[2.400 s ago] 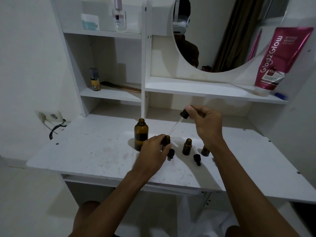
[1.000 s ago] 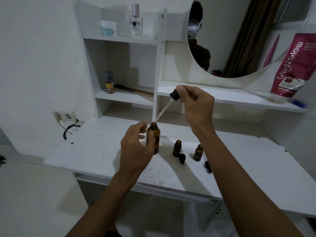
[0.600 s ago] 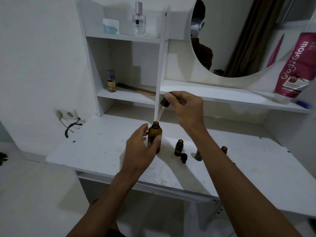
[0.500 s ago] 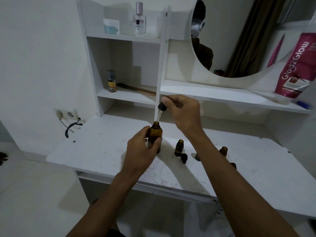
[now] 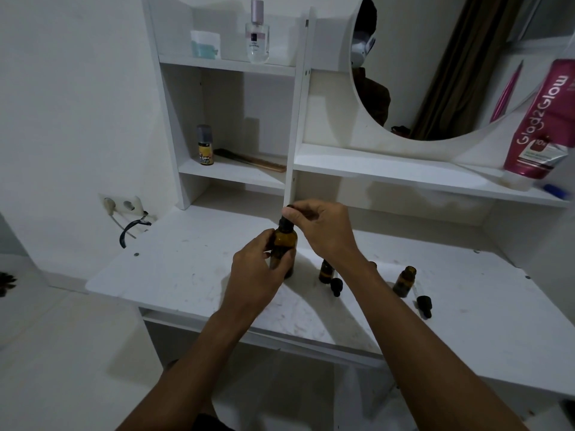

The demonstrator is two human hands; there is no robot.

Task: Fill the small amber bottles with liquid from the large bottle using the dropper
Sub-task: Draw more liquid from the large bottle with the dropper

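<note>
The left hand (image 5: pixel 258 275) wraps around the big bottle (image 5: pixel 283 244), which stands upright on the white surface (image 5: pixel 186 269). The fingers hold its brown side tight.

The right hand (image 5: pixel 323 231) is over the top of the big bottle. Its fingertips (image 5: pixel 291 214) pinch the black bulb of the dropper (image 5: pixel 286 220). The dropper sits down in the neck of the big bottle, so its glass tube is hidden inside.

To the right of the big bottle stands a small bottle (image 5: pixel 325 272), partly hidden behind the right arm. A loose black cap (image 5: pixel 336 287) lies on the surface just beside it, in front. Farther right, past the arm, stands a second small bottle (image 5: pixel 404 281) with its top open. Another black cap (image 5: pixel 424 305) lies near it, to the right and in front. A tiny bit of something dark peeks over the arm between the two small bottles, but I cannot tell what it is.

Behind the surface are white shelves (image 5: pixel 230 175). A little can (image 5: pixel 205 146) and a comb (image 5: pixel 252 160) sit on one shelf. A clear spray bottle (image 5: pixel 257 35) stands on the top shelf. A pink tube (image 5: pixel 541 122) stands at the far right, next to a round mirror (image 5: pixel 435 73).
</note>
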